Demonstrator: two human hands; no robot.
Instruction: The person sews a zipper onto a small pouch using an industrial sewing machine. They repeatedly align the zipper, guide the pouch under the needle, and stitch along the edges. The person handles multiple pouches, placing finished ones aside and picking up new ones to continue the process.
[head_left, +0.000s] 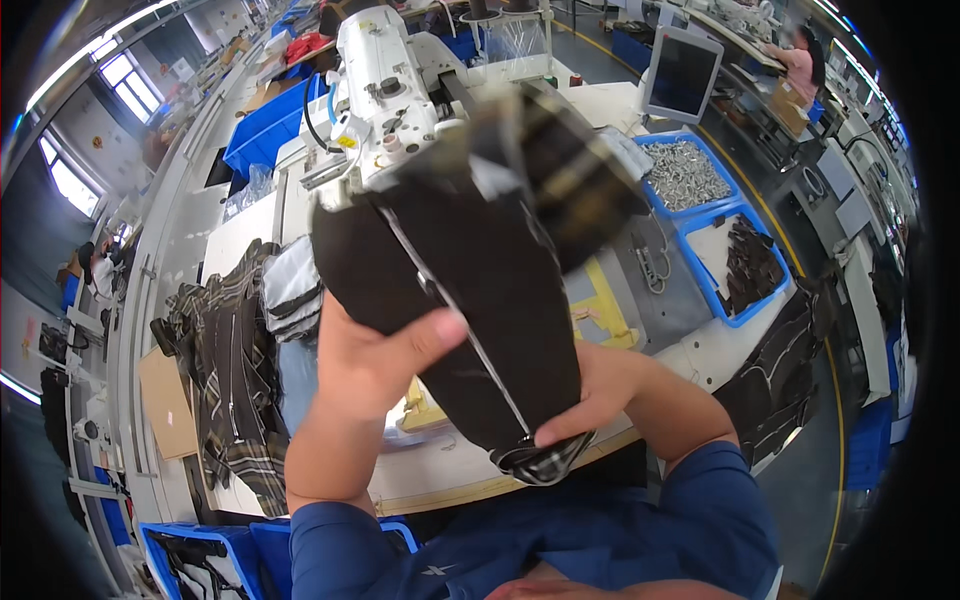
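I hold a dark brown fabric piece [470,270] with a silver zipper running down its middle, raised close to the camera. My left hand [375,360] grips its left edge, thumb pressed on the front. My right hand [590,395] pinches the lower end, where plaid lining shows. The upper part of the piece is blurred. Behind it stands a white sewing machine [385,90] on the worktable [450,470].
A pile of plaid garments [225,370] lies at the left of the table. Blue bins at the right hold metal parts [685,172] and dark fabric pieces [750,268]. A monitor [680,75] stands behind. More blue bins [200,550] sit low left. Another person [800,60] works far right.
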